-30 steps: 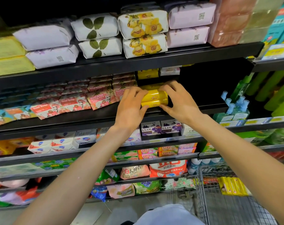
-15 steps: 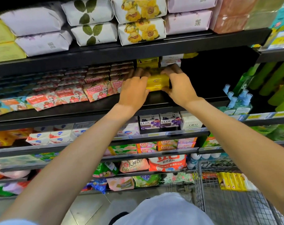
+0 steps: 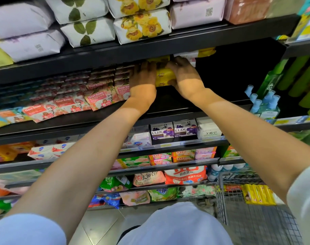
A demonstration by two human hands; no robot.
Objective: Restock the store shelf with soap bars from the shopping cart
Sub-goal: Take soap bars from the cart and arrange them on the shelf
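Soap bars [image 3: 164, 76] between both hands' fingers [image 3: 147, 67], seemingly gripped

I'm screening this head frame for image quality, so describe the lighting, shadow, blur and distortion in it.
Head view: the shelf above casts shadow over the left hand, right hand and the yellow soap bars, with a sharp light edge across both wrists; the shelf recess to their right is nearly black; the shelf edges bow from wide-angle distortion; the near sleeves and shopping cart look soft.
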